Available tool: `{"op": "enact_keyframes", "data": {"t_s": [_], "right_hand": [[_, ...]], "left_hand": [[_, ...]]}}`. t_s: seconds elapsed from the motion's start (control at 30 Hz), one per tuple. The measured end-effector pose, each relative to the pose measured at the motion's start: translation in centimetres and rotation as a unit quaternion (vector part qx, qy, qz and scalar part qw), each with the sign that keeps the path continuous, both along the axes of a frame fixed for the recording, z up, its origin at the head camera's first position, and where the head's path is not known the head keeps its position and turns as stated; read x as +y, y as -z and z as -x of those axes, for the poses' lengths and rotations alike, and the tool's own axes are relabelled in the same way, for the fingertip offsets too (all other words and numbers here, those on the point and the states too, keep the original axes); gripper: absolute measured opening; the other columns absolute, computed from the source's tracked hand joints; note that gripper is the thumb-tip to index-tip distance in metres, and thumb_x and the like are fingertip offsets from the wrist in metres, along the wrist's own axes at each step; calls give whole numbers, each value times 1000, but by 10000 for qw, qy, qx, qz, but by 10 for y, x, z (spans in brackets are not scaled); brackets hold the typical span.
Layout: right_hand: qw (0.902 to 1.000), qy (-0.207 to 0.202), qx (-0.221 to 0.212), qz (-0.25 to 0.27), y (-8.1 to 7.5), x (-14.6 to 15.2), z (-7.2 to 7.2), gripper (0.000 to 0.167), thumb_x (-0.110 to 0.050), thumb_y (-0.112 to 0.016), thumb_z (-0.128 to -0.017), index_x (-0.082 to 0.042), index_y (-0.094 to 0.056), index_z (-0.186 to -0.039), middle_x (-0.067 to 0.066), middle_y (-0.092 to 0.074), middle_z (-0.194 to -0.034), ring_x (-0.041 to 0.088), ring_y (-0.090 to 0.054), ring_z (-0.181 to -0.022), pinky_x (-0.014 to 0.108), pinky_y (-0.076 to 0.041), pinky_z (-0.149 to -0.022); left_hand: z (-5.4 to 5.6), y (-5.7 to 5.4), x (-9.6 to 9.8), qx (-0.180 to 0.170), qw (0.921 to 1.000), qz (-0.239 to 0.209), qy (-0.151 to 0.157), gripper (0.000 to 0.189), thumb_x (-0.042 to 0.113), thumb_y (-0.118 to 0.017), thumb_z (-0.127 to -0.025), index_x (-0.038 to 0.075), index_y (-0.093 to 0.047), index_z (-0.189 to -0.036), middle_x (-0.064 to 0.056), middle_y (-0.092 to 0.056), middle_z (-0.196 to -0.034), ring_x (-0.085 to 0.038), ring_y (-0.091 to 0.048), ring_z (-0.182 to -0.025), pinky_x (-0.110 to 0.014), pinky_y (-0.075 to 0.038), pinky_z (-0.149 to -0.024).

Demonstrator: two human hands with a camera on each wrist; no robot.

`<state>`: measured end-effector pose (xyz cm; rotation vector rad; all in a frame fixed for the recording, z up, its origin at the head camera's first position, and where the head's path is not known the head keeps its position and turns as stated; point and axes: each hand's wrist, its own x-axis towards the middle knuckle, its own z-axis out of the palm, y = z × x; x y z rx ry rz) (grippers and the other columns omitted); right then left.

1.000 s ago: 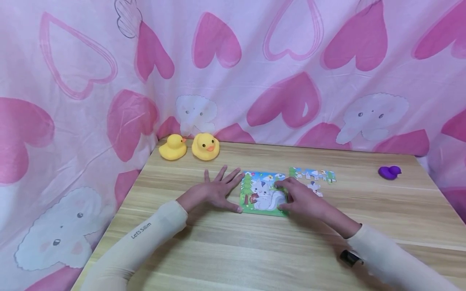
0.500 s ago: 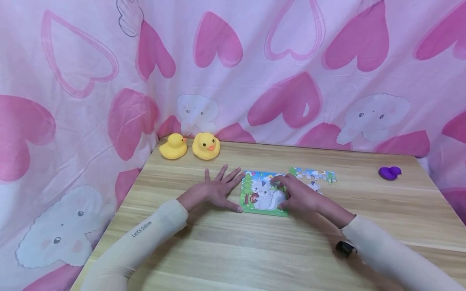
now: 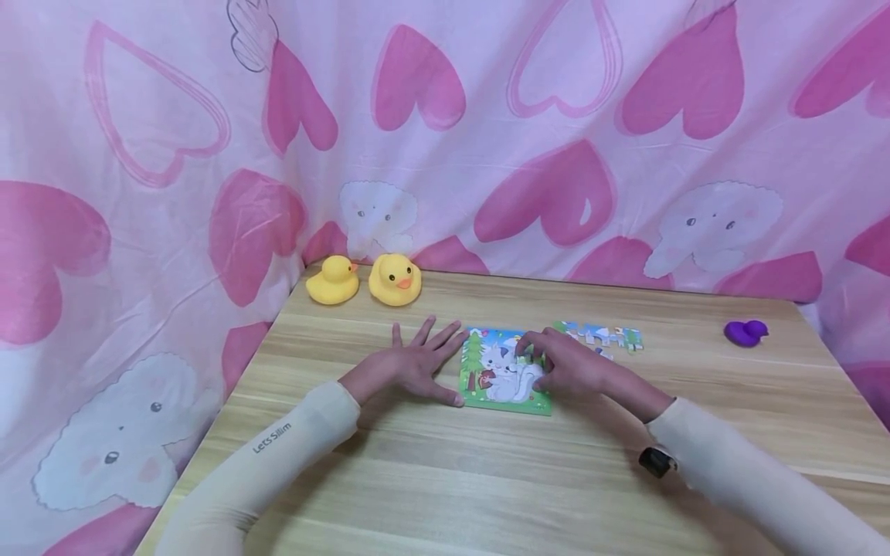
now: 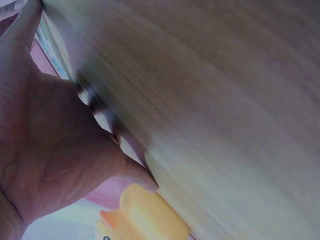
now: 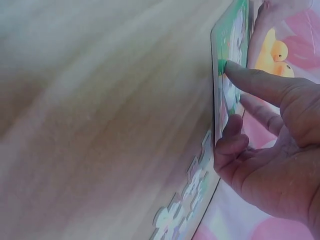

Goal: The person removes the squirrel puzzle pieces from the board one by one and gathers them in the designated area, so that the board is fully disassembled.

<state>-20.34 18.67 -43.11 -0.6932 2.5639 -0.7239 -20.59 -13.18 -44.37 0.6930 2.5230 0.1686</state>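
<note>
A jigsaw puzzle (image 3: 511, 386) with a grey-and-white furry animal and green trees lies flat at mid-table in the head view. Beside its left edge my left hand (image 3: 416, 367) rests on the wood, fingers spread, with thumb and fingertips right at the border. Over the puzzle's right side is my right hand (image 3: 573, 367), its thumb and index finger bent around a puzzle piece (image 3: 530, 361) that the fingers largely cover. In the right wrist view, the thumb (image 5: 250, 80) meets the puzzle surface near its green margin; the other fingers curl under the palm.
Loose puzzle pieces (image 3: 603, 334) lie just right of the puzzle, partly behind my right hand. Two yellow rubber ducks (image 3: 395, 280) stand at the back left. A purple duck (image 3: 745, 333) sits far right. A heart-patterned pink curtain (image 3: 417, 154) hangs behind the table.
My right hand has shifted slightly left and up over the puzzle, now covering more of its upper right and the grey loose piece. The left hand stays in place.
</note>
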Motion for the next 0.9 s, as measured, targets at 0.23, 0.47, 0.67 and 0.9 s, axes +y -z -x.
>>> {"op": "enact_keyframes", "data": {"t_s": [0.23, 0.47, 0.67, 0.9], "right_hand": [[9989, -439, -170, -47, -3, 2, 14, 49, -13, -88, -86, -21, -67, -129, 6, -65, -106, 20, -57, -88, 32, -50, -78], [9988, -431, -207, -59, -5, -1, 18, 47, -13, -89, -84, -21, -70, -127, 4, -66, -96, 18, -57, -82, 31, -51, -75], [9994, -292, 176, 54, 0, 4, 14, 47, -15, -91, -83, -21, -74, -126, 2, -65, -90, 15, -57, -78, 28, -50, -71], [9979, -188, 365, 491, 1, 12, 10, 47, -15, -90, -83, -24, -76, -127, 1, -63, -94, 15, -58, -79, 25, -52, -68]], "left_hand": [[1, 0, 1, -19, 10000, -16, -11, 123, 90, -61, -80, 43, 11, -168, 12, 19, -179, -38, 21, -165, -88, 12, -115], [1, 1, 2, -29, 10000, 7, -13, 123, 91, -60, -80, 44, 12, -168, 12, 20, -178, -38, 22, -165, -88, 13, -114], [1, 1, 2, -16, 10000, -2, -1, 123, 92, -59, -80, 44, 13, -168, 12, 21, -178, -37, 22, -165, -89, 13, -113], [0, 1, 1, 25, 10000, 22, 14, 123, 91, -59, -80, 43, 11, -168, 12, 20, -178, -37, 21, -165, -89, 12, -114]]}}
